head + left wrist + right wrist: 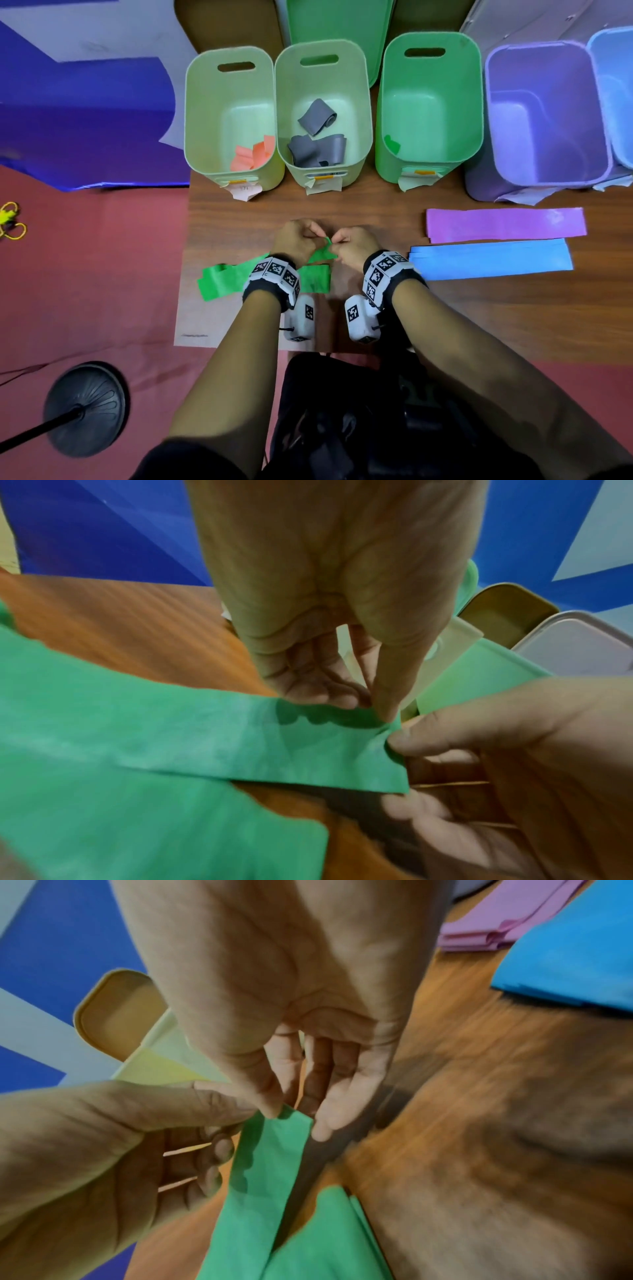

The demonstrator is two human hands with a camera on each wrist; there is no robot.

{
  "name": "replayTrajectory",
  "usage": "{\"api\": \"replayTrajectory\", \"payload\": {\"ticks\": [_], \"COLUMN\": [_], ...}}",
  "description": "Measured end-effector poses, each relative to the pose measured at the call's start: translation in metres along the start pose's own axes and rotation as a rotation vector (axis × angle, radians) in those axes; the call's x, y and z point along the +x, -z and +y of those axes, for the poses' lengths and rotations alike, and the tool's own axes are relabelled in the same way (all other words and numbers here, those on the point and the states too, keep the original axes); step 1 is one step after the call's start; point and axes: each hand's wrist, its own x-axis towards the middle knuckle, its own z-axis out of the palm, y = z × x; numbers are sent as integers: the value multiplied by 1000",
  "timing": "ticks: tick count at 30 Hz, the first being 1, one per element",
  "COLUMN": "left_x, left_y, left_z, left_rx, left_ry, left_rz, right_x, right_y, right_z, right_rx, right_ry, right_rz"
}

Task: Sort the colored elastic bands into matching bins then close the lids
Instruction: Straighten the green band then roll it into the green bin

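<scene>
A green elastic band [219, 281] lies at the table's near left, its end lifted between my hands. My left hand [317, 236] and right hand [334, 241] both pinch that raised end [323, 251]. In the left wrist view the left hand [387, 715] pinches the band's [205, 737] corner while the right thumb meets it. In the right wrist view the right hand [284, 1112] nips the band's [267, 1177] tip. A green bin [428, 102] holds one green band [392, 144]. The purple bands [505, 224] and blue bands [489, 262] lie flat at the right.
One pale green bin [229, 85] holds orange bands, the one beside it [322, 82] grey bands. A purple bin [544, 113] and a blue bin [613, 96] stand far right. Lids [339, 31] lean behind. The table's left edge [188, 240] is near; a stand base [87, 407] is on the floor.
</scene>
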Motion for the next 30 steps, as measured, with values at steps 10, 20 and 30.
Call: {"api": "replayTrajectory", "payload": {"ticks": [10, 20, 30], "left_x": [10, 10, 12], "left_y": [0, 0, 6], "left_z": [85, 180, 238], "left_rx": [-37, -123, -329], "left_ry": [-183, -363, -538], "left_rz": [60, 111, 105], "right_x": [-8, -35, -59], "right_y": [84, 168, 216], "right_z": [-39, -68, -89], "right_rx": [110, 267, 472], "right_ry": [142, 326, 502], "right_rz": [236, 365, 417]}}
